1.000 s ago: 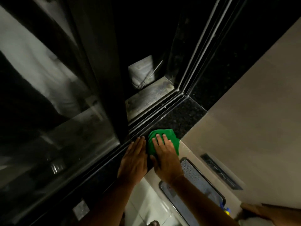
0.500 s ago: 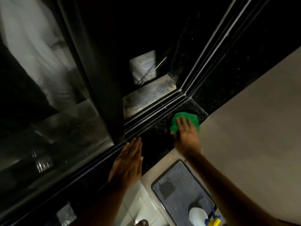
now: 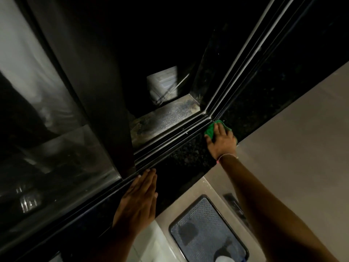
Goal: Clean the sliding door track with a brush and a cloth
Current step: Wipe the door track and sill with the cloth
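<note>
A green cloth [image 3: 210, 129] lies on the black granite sill [image 3: 181, 157], pushed into the far corner where the track meets the wall. My right hand [image 3: 221, 140] presses flat on top of it and covers most of it. The dark metal sliding door track [image 3: 170, 141] runs diagonally along the sill's far edge. My left hand [image 3: 140, 197] rests flat on the sill beside the track, fingers together and empty, just below the door's dark frame [image 3: 105, 114]. No brush is in view.
The glass door panel [image 3: 47, 129] fills the left side. A beige wall [image 3: 292, 138] rises at the right. On the pale floor lies a grey mat [image 3: 198, 229] with a white bottle top [image 3: 224, 259] at the bottom edge. A dusty ledge [image 3: 166, 118] lies beyond the track.
My right hand has slid the green cloth along the sill away from my left hand, up to the far corner by the wall. My left hand has stayed flat by the track.
</note>
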